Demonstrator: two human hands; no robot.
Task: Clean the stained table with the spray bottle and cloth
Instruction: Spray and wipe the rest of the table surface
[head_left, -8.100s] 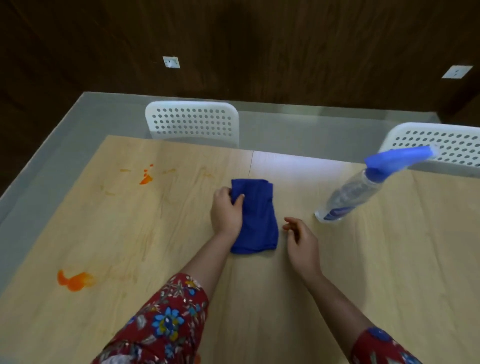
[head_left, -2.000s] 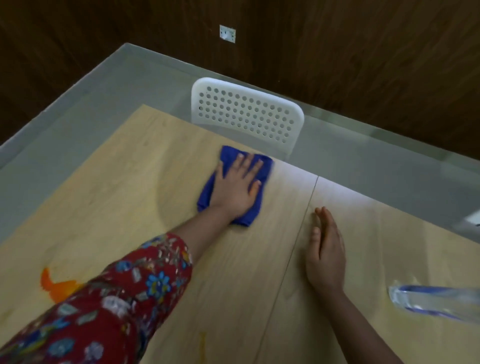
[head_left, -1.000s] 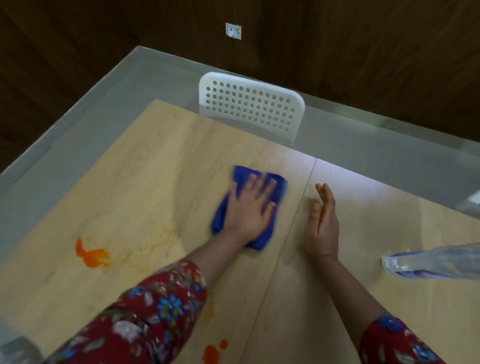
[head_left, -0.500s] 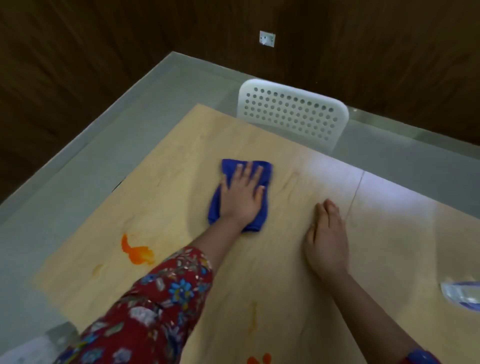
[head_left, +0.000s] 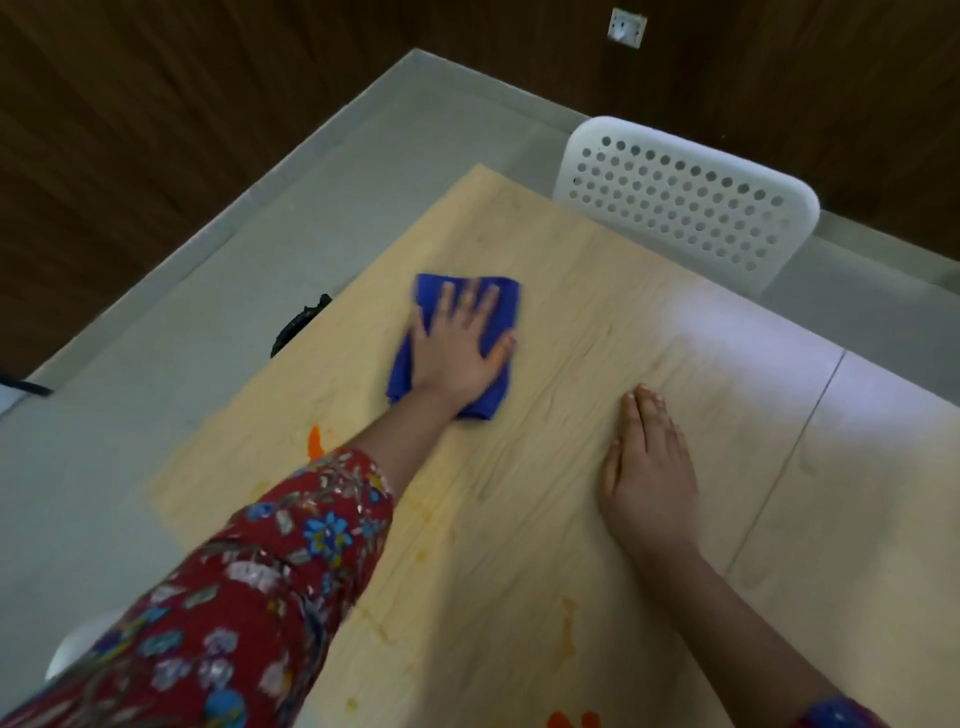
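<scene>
Left grip, fingers spread, presses the blue cloth; right grip lies flat. Wiping now; orange stain probably next.

Cloth: solid royal blue, no print.
Table: pale blond wood-grain; thin dark seam line on R side; whitish glare patch nr far edge.
Stains: bright orange blob nr L edge; orange-red blob at bottom of view; faint yellow-orange smears & drips btwn.
Left sleeve: deep red w/ floral print, flowers blue, white, grey-green.
Right cuff: blue & red, mostly cut off.
Chair back: white, rows of round holes.
Wall: dark brown wood grain.
Floor: flat pale grey.
Socket plate: white.
Item at table's L edge: black; can't tell what.
</scene>
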